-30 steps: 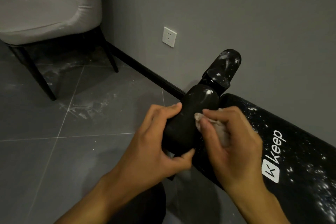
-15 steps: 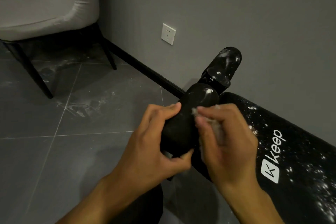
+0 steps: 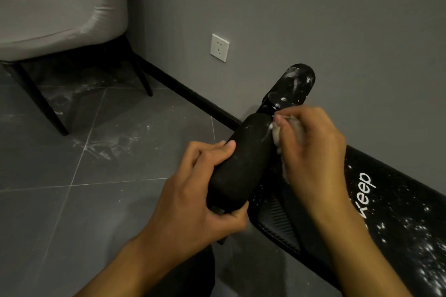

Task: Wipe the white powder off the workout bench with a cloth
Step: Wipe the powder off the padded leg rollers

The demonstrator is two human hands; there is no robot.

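A near roller [image 3: 243, 161] of black foam, at the end of a black bench [image 3: 398, 212], is gripped by the left hand [image 3: 193, 190]: the fingers are curled over its top and the thumb is hooked beneath its lower end. A small whitish cloth [image 3: 277, 134] is bunched and pinched in the curled fingers of the right hand [image 3: 311, 152] and pressed against the upper end of that roller, just by the gap before the far roller [image 3: 296, 84]. The far roller is seen streaked and spotted with white powder [image 3: 424, 248], which is also scattered in specks over the bench pad at lower right, near the white lettering partly hidden by the right wrist. The bench is set along a grey wall [image 3: 313, 19], on which a white socket [image 3: 219, 47] is mounted above a dark skirting [image 3: 193, 96]. A grey upholstered chair [image 3: 60, 7] on dark legs is seen at upper left, well apart from the hands. Pale smears are visible on the grey tiled floor [image 3: 72, 212] beneath and beside the chair.
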